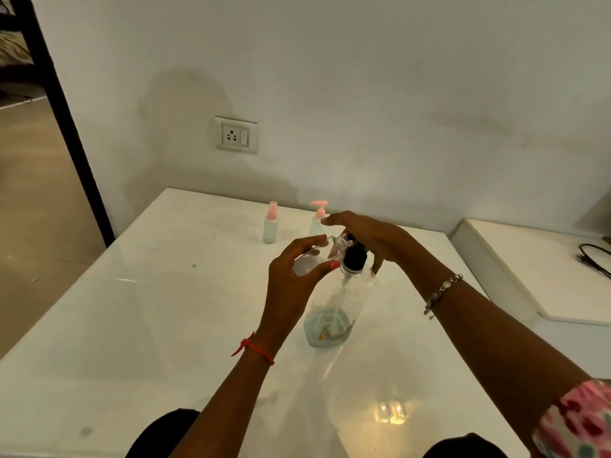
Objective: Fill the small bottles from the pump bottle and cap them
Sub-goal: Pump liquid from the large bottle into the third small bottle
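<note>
Head view: left hand [297, 279], centre frame, fingers and thumb curled round a small clear bottle [314, 257]. The bottle is lifted off the table and tipped, with its open mouth pointing right, up against the black pump top. Painted thumbnail shows at the bottle's lower edge. Red thread [254, 348] on the left wrist.

Right hand [367, 236] sits just right of and above it, laid flat over the pump head. Fingers are stretched out toward the left and the thumb hangs down beside the neck. The pump head itself is mostly hidden under the palm. Silver bracelet [441, 294] on the right wrist, pink patterned sleeve [575, 421] at lower right.

Pump bottle [334, 309] stands upright on the white table [132, 325] directly below both hands. It has a clear body, a black collar and a shallow layer of pale liquid at the bottom. Liquid level in the held bottle can't be told.

Toward the far edge of the table, above the hands in frame, are two more small bottles. The small bottle with pink spray cap [271, 223] is on the left. The small bottle with pink pump top [317, 218] is on the right, partly behind the right hand's fingertips. Both are upright, capped and pale inside.

Wall socket [235, 135] is on the white wall, upper centre-left. A black cable [595, 256] lies on a separate white surface [529, 259] at the right edge.
</note>
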